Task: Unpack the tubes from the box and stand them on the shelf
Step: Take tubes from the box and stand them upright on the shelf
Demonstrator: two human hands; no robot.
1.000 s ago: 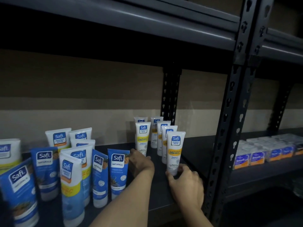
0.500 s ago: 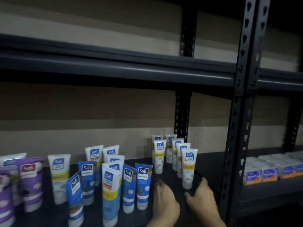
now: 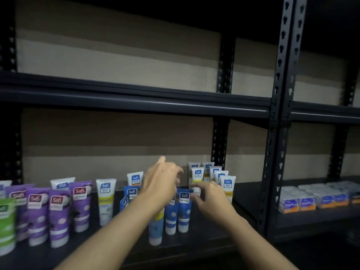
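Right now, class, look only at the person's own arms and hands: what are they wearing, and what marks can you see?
Both forearms are bare up to the picture's lower edge: no sleeves show. The left hand and right hand wear no gloves, and no ring, watch or bracelet is visible. A small dark spot shows on the back of the left hand.

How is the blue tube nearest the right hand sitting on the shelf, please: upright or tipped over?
Upright. The blue tube stands cap-down on the shelf, label facing out.
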